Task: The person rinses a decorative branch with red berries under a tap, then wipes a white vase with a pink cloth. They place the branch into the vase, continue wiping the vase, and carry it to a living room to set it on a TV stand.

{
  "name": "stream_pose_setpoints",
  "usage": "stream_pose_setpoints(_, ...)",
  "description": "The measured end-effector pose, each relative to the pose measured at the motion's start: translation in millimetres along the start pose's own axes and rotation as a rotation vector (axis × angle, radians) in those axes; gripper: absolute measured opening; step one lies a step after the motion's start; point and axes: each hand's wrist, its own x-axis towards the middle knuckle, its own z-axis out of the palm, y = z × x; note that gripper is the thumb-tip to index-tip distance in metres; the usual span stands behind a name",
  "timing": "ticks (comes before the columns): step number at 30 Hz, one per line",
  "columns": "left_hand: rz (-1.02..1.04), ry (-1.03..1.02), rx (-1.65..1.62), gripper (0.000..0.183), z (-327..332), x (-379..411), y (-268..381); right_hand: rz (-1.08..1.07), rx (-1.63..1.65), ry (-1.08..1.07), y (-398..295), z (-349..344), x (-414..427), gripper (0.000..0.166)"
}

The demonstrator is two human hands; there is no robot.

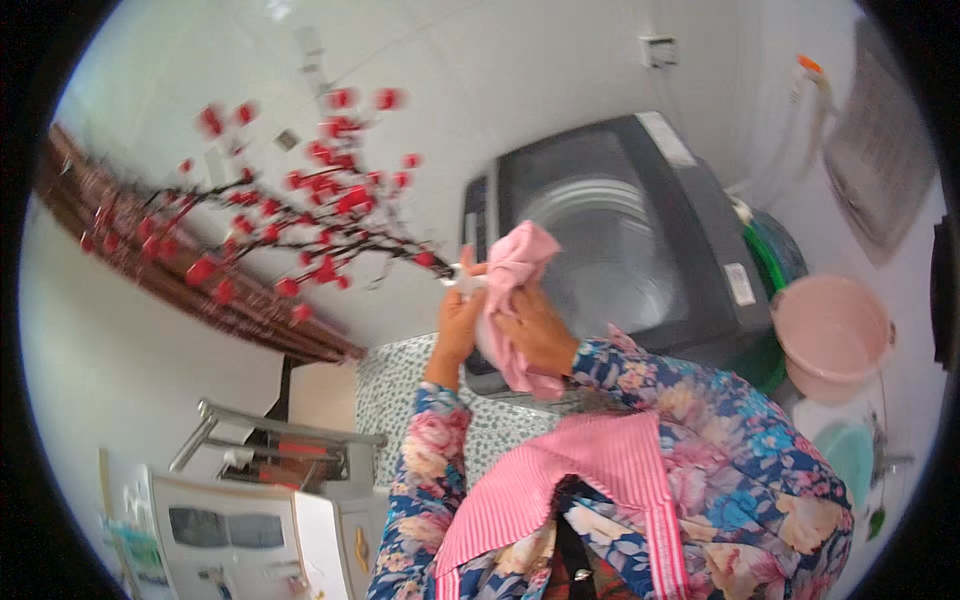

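My left hand (455,322) grips the neck of a white vase (466,283), which holds dark branches with red blossoms (330,202) spreading to the upper left. Against the side of the vase, my right hand (536,326) presses a bunched pink cloth (514,292). The cloth hides most of the vase body. Both hands are in front of a dark top-loading washing machine (697,247) with a see-through lid.
At the right stand a pink bucket (832,330), a green basin (763,251) and a light-green basin (847,457). A brown curtain (225,277) hangs at the left. Below it are a metal-framed rack (285,427) and a white cabinet (225,525). The floor (397,375) has a pebble pattern.
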Motion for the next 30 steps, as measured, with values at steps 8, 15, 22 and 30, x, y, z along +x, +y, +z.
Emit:
stream_pose_setpoints(8, 0.050, 0.091, 0.280, 0.042, 8.5, 5.1, 0.6, 0.120, -0.090, -0.250, 103.5, 16.3, 33.1, 0.035)
stream_pose_setpoints(15, 0.108, 0.056, 0.181, 0.040, 7.2, 4.4, 8.4, 0.399, 0.452, -0.144, 29.1, 10.1, 18.9, 0.048)
stream_pose_setpoints(22, 0.119, 0.110, 0.133, 0.042, 13.8, 9.4, 2.3, 0.140, 0.272, -0.065, 0.5, 16.2, 0.5, 0.054)
stream_pose_setpoints(30, 0.197, 0.129, 0.387, 0.046, 10.7, 6.7, 1.7, 0.404, 0.062, -0.260, 74.2, 3.3, 49.7, 0.055)
